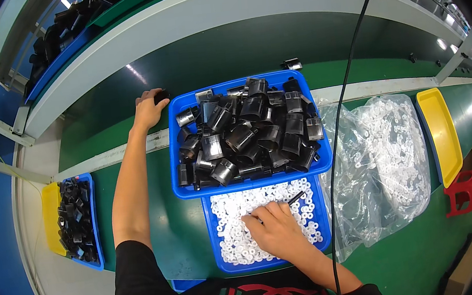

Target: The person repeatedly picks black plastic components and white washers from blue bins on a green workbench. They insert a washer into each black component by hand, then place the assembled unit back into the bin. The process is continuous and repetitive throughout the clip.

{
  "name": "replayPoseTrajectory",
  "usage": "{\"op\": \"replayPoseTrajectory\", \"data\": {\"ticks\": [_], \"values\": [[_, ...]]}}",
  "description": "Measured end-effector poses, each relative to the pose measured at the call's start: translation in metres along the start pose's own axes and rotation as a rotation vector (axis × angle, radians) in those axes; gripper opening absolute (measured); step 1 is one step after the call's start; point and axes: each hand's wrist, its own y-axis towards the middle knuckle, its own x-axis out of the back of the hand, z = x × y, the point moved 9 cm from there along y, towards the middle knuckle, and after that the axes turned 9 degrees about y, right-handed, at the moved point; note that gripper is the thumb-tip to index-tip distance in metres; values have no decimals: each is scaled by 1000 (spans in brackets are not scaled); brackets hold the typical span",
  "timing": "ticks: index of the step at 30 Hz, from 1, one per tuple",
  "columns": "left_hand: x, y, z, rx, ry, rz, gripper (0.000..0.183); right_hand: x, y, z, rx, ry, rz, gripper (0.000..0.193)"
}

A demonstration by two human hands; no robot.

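Observation:
My left hand (149, 111) reaches out past the left far corner of a blue tray (252, 185). Its fingers are closed on a dark part (162, 96), mostly hidden, which looks like the short black plastic tubes (240, 137) heaped in that tray. Nearer to me, a second blue tray (215, 249) holds a layer of small white ring-shaped pieces (236, 238), partly under the first tray. Over these rings my right hand (277, 227) is closed around a thin black pen-like stick (296, 197), whose end points to the far right. Whether its fingertips touch a ring is hidden.
A clear plastic bag (390, 147) of white rings lies right of the trays, beside a yellow tray (443, 132). A black cable (342, 100) hangs across the view. One loose black tube (292, 64) sits behind the tubes. At left stands another blue tray (95, 222) of black parts.

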Motion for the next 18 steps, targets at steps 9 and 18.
{"op": "replayPoseTrajectory", "data": {"ticks": [9,18], "values": [[75,-36,-123,-232,-298,-37,30,8,0,2,-2,33,-28,25],[73,-70,-148,-302,-416,118,31,3,-1,-1,-7,89,-56,22]]}}
